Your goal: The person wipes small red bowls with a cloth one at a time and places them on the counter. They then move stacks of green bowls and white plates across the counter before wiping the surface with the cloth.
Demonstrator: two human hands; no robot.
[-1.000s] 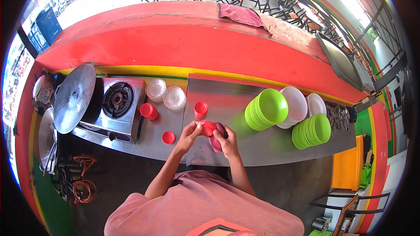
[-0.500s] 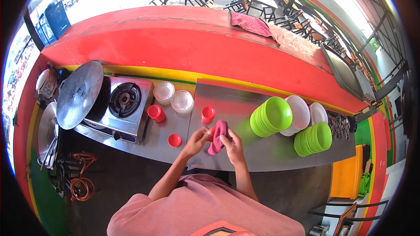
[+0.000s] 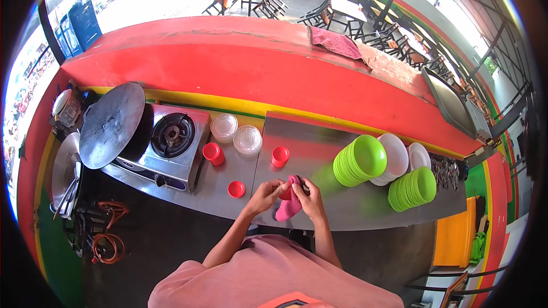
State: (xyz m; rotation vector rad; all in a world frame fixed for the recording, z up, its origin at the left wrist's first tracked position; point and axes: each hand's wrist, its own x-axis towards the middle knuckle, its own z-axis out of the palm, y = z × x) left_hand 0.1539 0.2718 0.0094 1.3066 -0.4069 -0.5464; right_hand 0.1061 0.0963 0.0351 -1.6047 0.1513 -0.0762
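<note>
Just above the front edge of the steel counter [image 3: 319, 217], my left hand [image 3: 266, 196] pinches a small red plastic cup [image 3: 285, 195], partly hidden by fingers and cloth. My right hand [image 3: 310, 201] is closed on a pink cloth [image 3: 287, 210], which wraps over the cup's right side and hangs below it. Beyond my hands stands a red cup [image 3: 279, 157]. Two more, a red cup [image 3: 214, 153] and a nearer red cup [image 3: 236, 189], are to the left.
Left are a gas stove [image 3: 172, 137], a large wok [image 3: 112, 125] and clear plastic containers [image 3: 247, 140]. Stacks of green bowls [image 3: 359, 161] and white bowls [image 3: 392, 158] stand right, beside cutlery [image 3: 445, 173]. A red wall [image 3: 228, 68] runs along the back.
The cloth now folds over the red cup, with my hands closer together and slightly lower. The whole view has shifted, so the counter's things appear a little further right and down.
</note>
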